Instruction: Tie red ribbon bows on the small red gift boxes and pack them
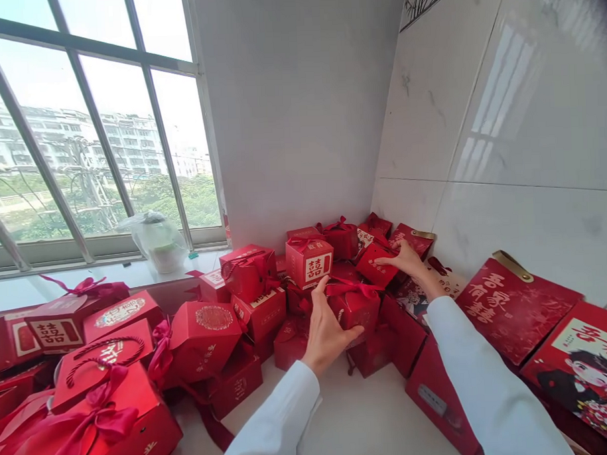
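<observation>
Beneath a wide window (96, 135), a heap of red gift boxes (257, 315) fills the corner

Upper left of the frame, the window looks out on pale apartment blocks and trees, and a clear plastic bag (157, 242) sits on its sill. Polished white wall tiles (508, 114) run down the right side. Lower right, large red paper bags (515, 306) printed with gold characters lie overlapping, while the heap spreads over the white floor (350, 412) at bottom centre.

Near the middle of the heap, a ribbon-tied red gift box (353, 305) sits just beside the left hand (327, 333), whose grip is spread apart, with fingers and thumb open around the box's near side and not clamped on it. Up and to the right, the right hand (409, 263) lies with its grip flat and open, fingers resting on a slim red box (377, 268).

These boxes look like folded card: probably light and fairly stiff, but thin-walled, so a hard squeeze could dent them. The satin ribbons (353, 289) look slippery and loose, so the flat sides or underneath seem the safer places to hold.
</observation>
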A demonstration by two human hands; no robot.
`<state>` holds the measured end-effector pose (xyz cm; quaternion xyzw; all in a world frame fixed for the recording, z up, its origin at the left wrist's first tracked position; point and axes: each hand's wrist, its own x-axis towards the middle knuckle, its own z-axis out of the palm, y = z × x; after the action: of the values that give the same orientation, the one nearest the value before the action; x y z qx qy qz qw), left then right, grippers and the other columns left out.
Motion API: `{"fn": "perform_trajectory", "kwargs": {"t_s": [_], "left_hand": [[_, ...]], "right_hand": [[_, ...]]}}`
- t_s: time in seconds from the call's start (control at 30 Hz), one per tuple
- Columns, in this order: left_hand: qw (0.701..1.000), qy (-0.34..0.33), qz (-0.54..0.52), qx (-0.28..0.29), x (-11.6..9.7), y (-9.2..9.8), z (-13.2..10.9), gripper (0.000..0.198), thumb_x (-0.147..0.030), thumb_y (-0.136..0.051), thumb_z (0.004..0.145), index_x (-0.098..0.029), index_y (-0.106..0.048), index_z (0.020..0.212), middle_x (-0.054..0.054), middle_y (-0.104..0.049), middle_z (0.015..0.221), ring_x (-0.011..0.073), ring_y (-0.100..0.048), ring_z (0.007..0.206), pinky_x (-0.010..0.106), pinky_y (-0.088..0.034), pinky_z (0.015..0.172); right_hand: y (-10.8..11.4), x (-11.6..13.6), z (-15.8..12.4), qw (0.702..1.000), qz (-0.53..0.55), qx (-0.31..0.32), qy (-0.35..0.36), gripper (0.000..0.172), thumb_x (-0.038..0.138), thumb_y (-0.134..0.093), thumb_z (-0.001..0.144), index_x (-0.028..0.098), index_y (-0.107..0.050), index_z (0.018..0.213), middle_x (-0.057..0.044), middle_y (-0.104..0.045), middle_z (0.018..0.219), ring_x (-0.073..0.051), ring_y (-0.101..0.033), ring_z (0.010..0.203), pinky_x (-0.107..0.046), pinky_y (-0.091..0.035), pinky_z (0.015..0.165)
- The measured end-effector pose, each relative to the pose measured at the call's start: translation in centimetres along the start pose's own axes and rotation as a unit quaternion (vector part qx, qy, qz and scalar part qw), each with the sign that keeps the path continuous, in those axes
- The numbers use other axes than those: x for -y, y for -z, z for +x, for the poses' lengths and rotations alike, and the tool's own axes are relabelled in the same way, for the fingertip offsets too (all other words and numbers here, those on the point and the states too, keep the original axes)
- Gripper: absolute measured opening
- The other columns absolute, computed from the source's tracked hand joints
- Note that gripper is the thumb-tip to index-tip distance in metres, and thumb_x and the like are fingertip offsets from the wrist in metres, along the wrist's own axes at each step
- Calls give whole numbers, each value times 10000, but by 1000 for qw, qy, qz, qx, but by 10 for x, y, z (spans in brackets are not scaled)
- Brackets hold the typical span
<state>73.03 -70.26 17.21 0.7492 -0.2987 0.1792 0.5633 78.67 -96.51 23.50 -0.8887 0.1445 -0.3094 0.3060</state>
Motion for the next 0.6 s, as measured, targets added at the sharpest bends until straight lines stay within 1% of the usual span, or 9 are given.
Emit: {"fn": "perform_trajectory", "kwargs": {"t_s": [0.07,0.17,0.27,0.33,0.4,0.53,0.6], "left_hand": [[1000,11,-5,-12,-1,-1,3,999,-195,-786,555,-236,-199,1361,107,-330,1363,284,-348,1297,463,-288,1100],[999,21,-15,-45,-7,-5,13,982,-194,-792,551,-219,-215,1346,110,-344,1348,281,-349,1294,457,-275,1105],[998,8,-21,-63,-16,-10,29,1000,-188,-797,542,-205,-203,1346,118,-336,1352,279,-331,1305,446,-264,1112],[998,-11,-24,-65,-22,-17,41,998,-176,-794,541,-206,-205,1347,117,-324,1358,278,-325,1305,444,-260,1113],[997,-28,-26,-61,-27,-26,55,1005,-178,-797,537,-205,-206,1350,119,-321,1353,279,-337,1291,448,-267,1109],[996,-64,-37,-45,-38,-47,84,1024,-202,-816,515,-205,-217,1347,121,-339,1322,289,-370,1256,465,-305,1081],[994,-91,-45,-49,-49,-52,98,1023,-203,-815,520,-202,-212,1346,126,-330,1333,289,-360,1262,457,-313,1077]], "right_hand": [[9,8,-1,999,12,-31,8,658,589,-742,470,188,-503,934,-64,-556,987,-272,-531,955,-362,-419,783],[31,19,-4,996,23,-83,15,741,561,-759,483,185,-504,1068,-99,-517,1093,-277,-496,1035,-374,-404,843],[57,22,-10,985,49,-162,11,782,570,-751,515,184,-486,1142,-106,-496,1124,-267,-500,1022,-386,-408,855],[71,20,-15,973,72,-218,11,772,567,-757,516,188,-501,1138,-92,-507,1100,-260,-517,984,-401,-418,850],[81,16,-22,963,80,-256,12,767,559,-773,497,191,-524,1122,-86,-510,1089,-268,-523,971,-428,-424,855],[90,2,-43,954,62,-294,7,763,557,-795,479,194,-554,1106,-108,-513,1095,-318,-511,1006,-484,-419,883],[94,-9,-53,951,48,-305,15,771,580,-770,524,184,-533,1140,-143,-500,1119,-356,-487,1037,-512,-406,893]]}}
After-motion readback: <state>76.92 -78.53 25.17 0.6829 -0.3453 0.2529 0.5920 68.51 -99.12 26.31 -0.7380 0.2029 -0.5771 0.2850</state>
